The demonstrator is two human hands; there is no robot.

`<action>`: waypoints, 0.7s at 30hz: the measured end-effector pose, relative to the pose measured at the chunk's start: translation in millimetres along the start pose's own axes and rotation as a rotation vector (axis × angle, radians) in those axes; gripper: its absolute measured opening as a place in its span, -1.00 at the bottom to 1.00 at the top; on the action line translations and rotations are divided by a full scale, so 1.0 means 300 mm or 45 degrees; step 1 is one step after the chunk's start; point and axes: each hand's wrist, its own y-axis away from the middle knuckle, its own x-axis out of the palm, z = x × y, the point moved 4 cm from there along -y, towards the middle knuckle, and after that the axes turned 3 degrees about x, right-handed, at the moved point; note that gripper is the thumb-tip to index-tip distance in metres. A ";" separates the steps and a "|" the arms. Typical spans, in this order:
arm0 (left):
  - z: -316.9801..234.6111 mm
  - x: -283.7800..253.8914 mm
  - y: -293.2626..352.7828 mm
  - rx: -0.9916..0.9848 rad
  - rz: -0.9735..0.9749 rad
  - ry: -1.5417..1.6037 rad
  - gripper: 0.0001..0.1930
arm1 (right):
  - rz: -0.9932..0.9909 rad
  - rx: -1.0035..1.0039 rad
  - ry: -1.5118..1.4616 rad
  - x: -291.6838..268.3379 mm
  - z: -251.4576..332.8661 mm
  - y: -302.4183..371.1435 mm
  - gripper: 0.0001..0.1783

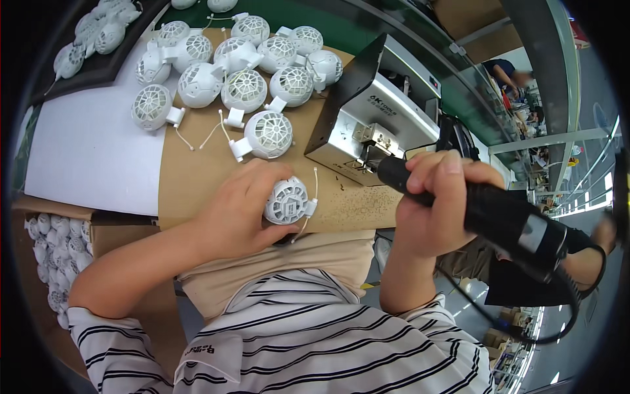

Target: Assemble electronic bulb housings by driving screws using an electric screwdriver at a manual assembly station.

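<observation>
My left hand [236,205] is wrapped round a small white round fan housing [287,201] near the table's front edge. The housing shows a slotted face, with a thin white cord and a clip-like piece on its right side. In my right hand [433,203] is a black electric screwdriver [515,226], its cable looping down at the right. The screwdriver's tip points left, at the front outlet of a black and silver screw feeder [384,108]. Whether a screw sits on the tip is too small to tell.
Several white housings [244,90] with cords crowd the back of the brown board [187,197]. A dark tray [39,75] holds more at the far left. Below left stands a cardboard box [118,246] full of them. Small dark specks lie before the feeder. A person [558,262] is at the right.
</observation>
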 end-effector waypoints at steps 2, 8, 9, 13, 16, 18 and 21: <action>-0.007 -0.007 0.000 -0.040 -0.013 -0.002 -0.38 | 0.113 0.073 -0.144 -0.016 0.004 -0.017 -0.70; 0.014 -0.007 -0.014 -0.007 0.013 -0.043 -0.37 | 0.455 0.101 -0.581 0.029 0.046 0.053 -0.62; 0.013 -0.003 -0.010 0.027 0.039 -0.050 -0.36 | 0.515 0.082 -0.672 0.038 0.055 0.074 -0.60; 0.014 -0.009 -0.012 -0.006 0.049 -0.045 -0.40 | 0.513 0.102 -0.752 0.071 0.029 0.098 -0.58; 0.013 -0.009 -0.008 -0.011 0.049 -0.050 -0.40 | 0.511 0.114 -0.784 0.077 0.020 0.107 -0.56; 0.014 -0.008 -0.005 -0.004 0.047 -0.057 -0.39 | 0.505 0.134 -0.794 0.081 0.012 0.109 -0.56; 0.018 -0.005 -0.005 -0.003 0.038 -0.051 -0.38 | 0.512 0.137 -0.799 0.084 0.003 0.109 -0.56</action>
